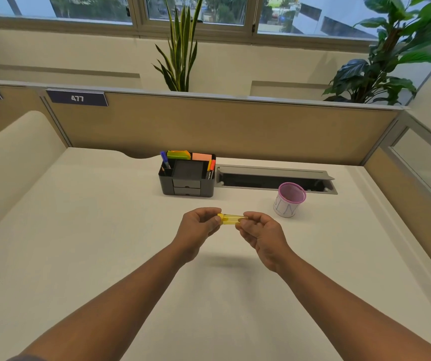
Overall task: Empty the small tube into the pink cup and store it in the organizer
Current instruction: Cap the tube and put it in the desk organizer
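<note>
A small yellow see-through tube (pixel 231 219) lies level between my two hands above the middle of the desk. My left hand (pixel 198 226) pinches its yellow cap end. My right hand (pixel 261 231) grips the other end with the fingertips. What the tube holds is too small to tell. The pink mesh cup (pixel 289 200) stands upright on the desk, to the right and a little behind my hands, with a white label around its lower half. The black desk organizer (pixel 187 175) stands further back, left of the cup, with pens, markers and sticky notes in it.
A grey cable tray (pixel 274 178) with a raised lid runs along the back of the desk behind the cup. A tan partition (pixel 222 123) closes the desk at the back and right. Leafy plants stand behind the partition.
</note>
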`<state>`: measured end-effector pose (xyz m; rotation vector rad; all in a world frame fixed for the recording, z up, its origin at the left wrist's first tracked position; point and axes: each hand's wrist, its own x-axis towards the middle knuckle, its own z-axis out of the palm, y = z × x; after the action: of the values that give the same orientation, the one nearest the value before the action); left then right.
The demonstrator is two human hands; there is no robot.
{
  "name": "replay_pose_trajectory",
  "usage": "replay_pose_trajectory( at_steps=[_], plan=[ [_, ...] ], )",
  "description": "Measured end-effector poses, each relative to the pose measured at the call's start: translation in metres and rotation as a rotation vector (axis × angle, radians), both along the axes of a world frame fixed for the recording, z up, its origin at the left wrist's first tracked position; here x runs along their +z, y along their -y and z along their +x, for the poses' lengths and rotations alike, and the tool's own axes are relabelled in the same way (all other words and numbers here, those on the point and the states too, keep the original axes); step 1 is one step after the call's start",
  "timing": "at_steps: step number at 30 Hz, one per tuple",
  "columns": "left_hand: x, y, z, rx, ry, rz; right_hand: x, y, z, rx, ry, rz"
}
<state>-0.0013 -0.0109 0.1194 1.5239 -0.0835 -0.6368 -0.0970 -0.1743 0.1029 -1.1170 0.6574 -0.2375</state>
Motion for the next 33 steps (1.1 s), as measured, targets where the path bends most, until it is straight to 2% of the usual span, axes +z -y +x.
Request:
replay_pose_trajectory(
  at_steps=[14,19,28,31,33],
  plan=[
    [0.005,-0.001,-0.002,0.008,-0.04,-0.027,0.01,0.003,-0.001,0.033,-0.033,-0.056],
    [0.001,0.001,0.0,0.003,0.0,-0.016,0.012,0.009,0.001,0.079,-0.061,-0.102],
    [-0.03,-0.004,0.016,-0.078,0.005,-0.002,0.003,0.02,0.022,0.433,-0.353,-0.541],
    [-0.046,-0.005,0.028,-0.054,-0.019,-0.014,-0.004,0.02,0.036,0.451,-0.38,-0.64],
    [-0.057,-0.007,0.037,-0.017,0.023,0.044,-0.006,0.019,0.051,0.421,-0.387,-0.69]
  ],
)
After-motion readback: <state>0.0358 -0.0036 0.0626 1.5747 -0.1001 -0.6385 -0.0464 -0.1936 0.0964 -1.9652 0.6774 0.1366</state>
